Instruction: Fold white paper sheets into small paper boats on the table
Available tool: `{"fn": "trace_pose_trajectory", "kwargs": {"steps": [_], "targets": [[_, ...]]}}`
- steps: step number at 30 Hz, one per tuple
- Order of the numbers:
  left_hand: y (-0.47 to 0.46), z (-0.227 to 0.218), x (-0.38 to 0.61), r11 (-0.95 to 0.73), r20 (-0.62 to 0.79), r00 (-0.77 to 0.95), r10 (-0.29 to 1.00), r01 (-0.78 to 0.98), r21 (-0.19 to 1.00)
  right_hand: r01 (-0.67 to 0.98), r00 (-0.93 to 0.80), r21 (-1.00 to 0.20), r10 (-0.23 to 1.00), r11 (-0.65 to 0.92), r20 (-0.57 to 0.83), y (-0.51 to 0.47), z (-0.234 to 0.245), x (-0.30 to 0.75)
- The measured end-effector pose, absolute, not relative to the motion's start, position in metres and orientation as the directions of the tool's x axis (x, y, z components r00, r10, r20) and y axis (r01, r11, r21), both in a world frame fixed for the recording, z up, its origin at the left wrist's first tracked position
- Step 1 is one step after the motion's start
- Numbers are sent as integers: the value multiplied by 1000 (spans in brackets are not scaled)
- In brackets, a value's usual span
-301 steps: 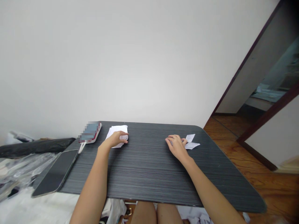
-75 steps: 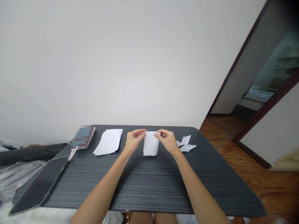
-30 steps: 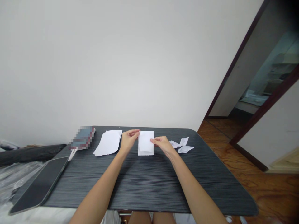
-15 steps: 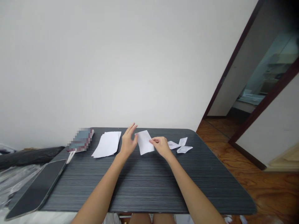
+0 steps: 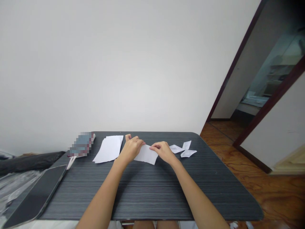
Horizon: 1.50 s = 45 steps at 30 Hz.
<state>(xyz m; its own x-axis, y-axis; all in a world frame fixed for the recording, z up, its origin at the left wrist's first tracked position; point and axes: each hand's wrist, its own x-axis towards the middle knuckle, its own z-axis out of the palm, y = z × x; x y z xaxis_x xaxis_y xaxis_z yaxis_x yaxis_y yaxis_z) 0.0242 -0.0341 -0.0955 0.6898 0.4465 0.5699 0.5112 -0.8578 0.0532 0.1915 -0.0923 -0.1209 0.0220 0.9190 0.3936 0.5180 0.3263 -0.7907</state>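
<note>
Paper sheet (image 5: pixel 147 155) pinched by left hand (image 5: pixel 131 149) and right hand (image 5: pixel 163 151).

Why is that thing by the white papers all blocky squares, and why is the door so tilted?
Head view: the flat thing is pixelated, hiding its detail; the wide lens slants the door frame; soft, even light leaves the paper and table sharp, with faint shadows.

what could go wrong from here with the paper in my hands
The sheet is held at both ends by the left hand and right hand; pulling unevenly could tear it or crease it askew. The folded pieces lie close beside the right hand, so a sweep might knock them.
</note>
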Motion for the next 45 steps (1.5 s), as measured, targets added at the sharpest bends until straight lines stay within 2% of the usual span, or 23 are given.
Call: {"fn": "trace_pose_trajectory", "kwargs": {"steps": [5,8,11,14,15,17,19,20,25,31,37,45], "targets": [[-26,-99,22,-844,550,655,518,495,205,506,31,-807,929,304,369,-90,-121,203],[-24,-101,20,-807,550,599,582,510,299,432,86,-856,932,284,353,-87,-123,214],[-23,-100,19,-735,580,461,671,516,441,242,273,-938,911,247,310,-83,-124,227],[-25,-99,21,-623,586,231,776,423,658,8,423,-969,877,246,227,-83,-122,230],[-26,-100,23,-585,565,174,807,368,723,-65,392,-969,899,238,195,-84,-121,227],[-30,-102,29,-533,515,139,846,262,805,-187,205,-964,967,190,151,-87,-120,215],[-33,-106,35,-511,486,161,859,214,833,-205,33,-962,983,182,179,-89,-120,202],[-34,-108,37,-507,478,175,861,204,838,-184,11,-965,982,187,189,-89,-120,196],[-32,-114,42,-525,440,330,835,238,817,-71,180,-977,966,203,188,-87,-128,191],[-32,-111,40,-480,379,397,836,194,855,-58,121,-974,970,218,210,-85,-131,198],[-34,-106,41,-332,276,438,855,54,942,-244,88,-931,962,271,257,-83,-131,202],[-35,-105,41,-46,124,582,803,-147,988,-113,83,-945,951,307,299,-84,-129,208]]}}
